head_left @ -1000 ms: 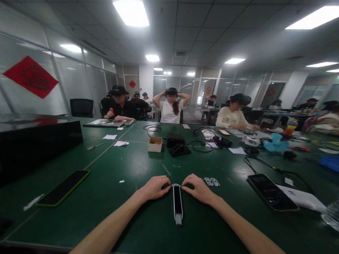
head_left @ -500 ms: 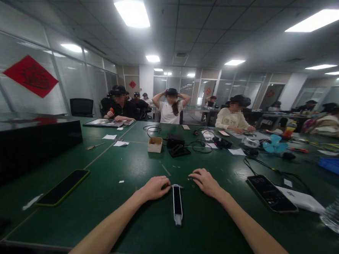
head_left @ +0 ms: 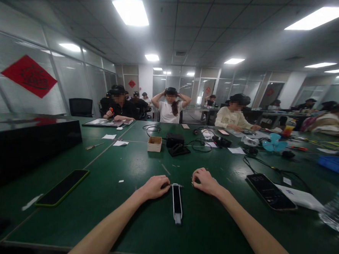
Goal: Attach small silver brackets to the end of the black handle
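A slim object with a black face and a white rim (head_left: 176, 202) lies lengthwise on the green table (head_left: 140, 232). A thin bar crosses its far end. My left hand (head_left: 156, 186) rests on the table just left of that end, thumb and fingers pinched together at the bar's left side; what they grip is too small to make out. To the right, apart from the slim object, my right hand (head_left: 205, 181) is curled with its fingertips together at the tabletop. A tiny shiny bit shows at those fingertips, its kind unclear.
A green-edged phone (head_left: 62, 187) lies left, a dark phone (head_left: 270, 191) right, near a water bottle (head_left: 336, 210). Ahead are a small open box (head_left: 154, 144), a black case (head_left: 174, 140), cables and a blue fan (head_left: 274, 142). Several people sit across the table.
My right hand's fingers have curled in and closed over small shiny bits on the table, shifting slightly right. My left hand and the slim object stay in place.
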`<state>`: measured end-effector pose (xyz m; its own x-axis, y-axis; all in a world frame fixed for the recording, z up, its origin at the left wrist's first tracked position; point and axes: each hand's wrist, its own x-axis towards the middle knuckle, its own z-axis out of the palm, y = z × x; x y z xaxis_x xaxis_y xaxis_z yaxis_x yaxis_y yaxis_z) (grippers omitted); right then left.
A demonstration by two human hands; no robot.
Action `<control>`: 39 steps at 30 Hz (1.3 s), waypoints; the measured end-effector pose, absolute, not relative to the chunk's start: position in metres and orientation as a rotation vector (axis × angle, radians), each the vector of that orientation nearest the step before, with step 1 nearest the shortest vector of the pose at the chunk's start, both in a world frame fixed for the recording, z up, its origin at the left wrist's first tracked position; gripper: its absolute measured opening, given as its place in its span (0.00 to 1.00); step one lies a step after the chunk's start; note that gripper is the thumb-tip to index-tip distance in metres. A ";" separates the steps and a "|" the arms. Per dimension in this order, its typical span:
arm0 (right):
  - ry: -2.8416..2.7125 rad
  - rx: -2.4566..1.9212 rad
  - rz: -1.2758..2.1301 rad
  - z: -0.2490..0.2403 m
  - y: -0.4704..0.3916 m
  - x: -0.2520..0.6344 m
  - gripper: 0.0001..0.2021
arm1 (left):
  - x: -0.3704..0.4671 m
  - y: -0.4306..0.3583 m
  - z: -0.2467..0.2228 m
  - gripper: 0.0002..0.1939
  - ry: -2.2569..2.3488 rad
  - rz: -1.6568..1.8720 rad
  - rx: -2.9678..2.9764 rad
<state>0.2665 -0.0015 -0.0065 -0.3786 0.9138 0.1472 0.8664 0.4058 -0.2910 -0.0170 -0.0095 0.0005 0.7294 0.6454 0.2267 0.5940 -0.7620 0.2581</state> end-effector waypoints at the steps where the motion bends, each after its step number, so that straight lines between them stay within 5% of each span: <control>1: -2.371 -1.564 0.274 -0.007 -0.001 0.267 0.07 | -0.017 -0.010 0.000 0.07 0.999 0.452 2.757; 39: -2.245 -1.223 0.494 -0.007 -0.032 0.228 0.04 | -0.017 -0.007 -0.004 0.07 1.001 0.458 2.778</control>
